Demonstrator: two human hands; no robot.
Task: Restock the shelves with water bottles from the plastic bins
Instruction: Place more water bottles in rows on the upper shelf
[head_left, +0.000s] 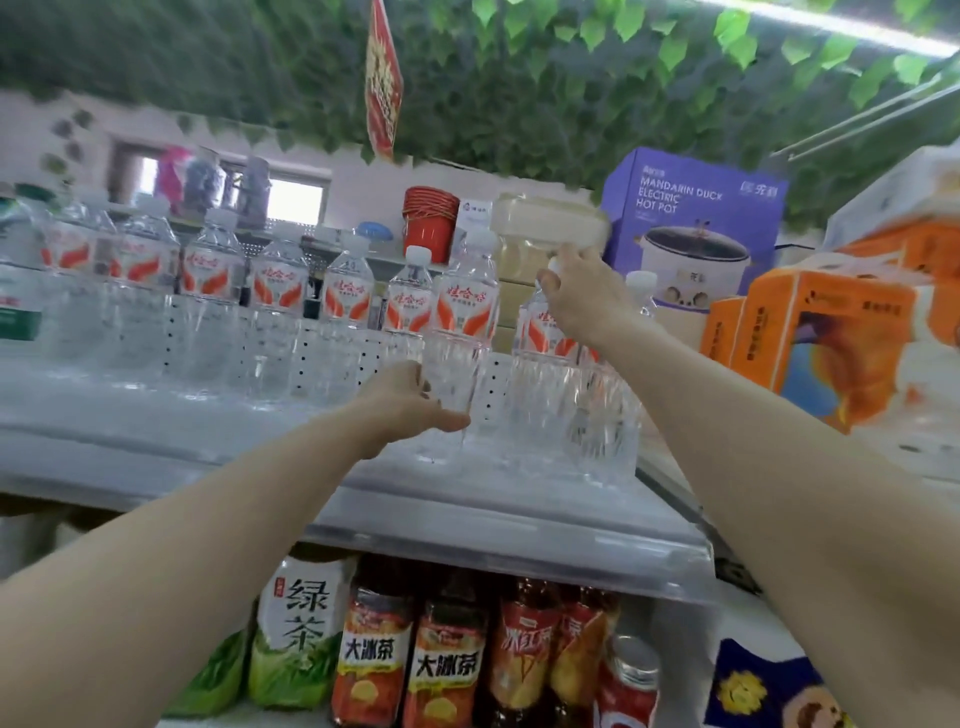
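Hands (410, 400) on shelf (208, 447) water bottles (462, 332)

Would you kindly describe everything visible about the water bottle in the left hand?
The bottle is clear ribbed plastic with a white cap and a red-and-white label with orange wing shapes. It looks full and sealed, and stands upright at the front of the white shelf, in front of the row of like bottles. The left hand grips its lower body; whether its base rests on the shelf is unclear.
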